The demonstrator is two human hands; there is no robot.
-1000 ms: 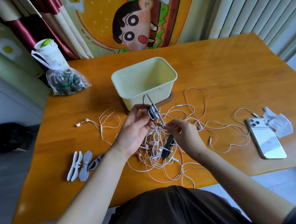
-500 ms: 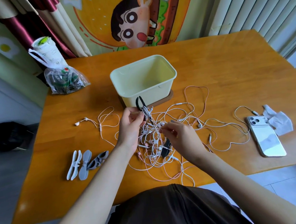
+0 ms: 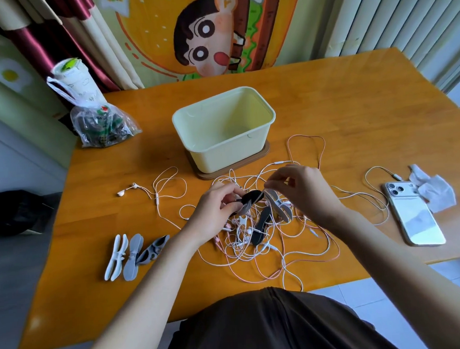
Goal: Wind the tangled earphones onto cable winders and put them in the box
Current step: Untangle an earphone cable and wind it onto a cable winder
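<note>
Your right hand (image 3: 306, 190) rises toward the box (image 3: 225, 136), fingers pinching sth thin, prob. earphones (image 3: 239, 244) cable; left hand (image 3: 215, 213) grips black winder (image 3: 249, 199). Winding's only starting.

A home room: cartoon curtain (image 3: 213, 31), wooden table (image 3: 341, 106), phone (image 3: 414, 216).

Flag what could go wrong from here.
1. The left hand holds a black winder right over the tangled earphones; winding now may drag neighbouring white and pink cables in and tighten knots.
2. One white cable ends beside the phone, near the table edge; tugging the tangle might shift it.
3. The tangle also reaches the table's front edge and could snag.
</note>
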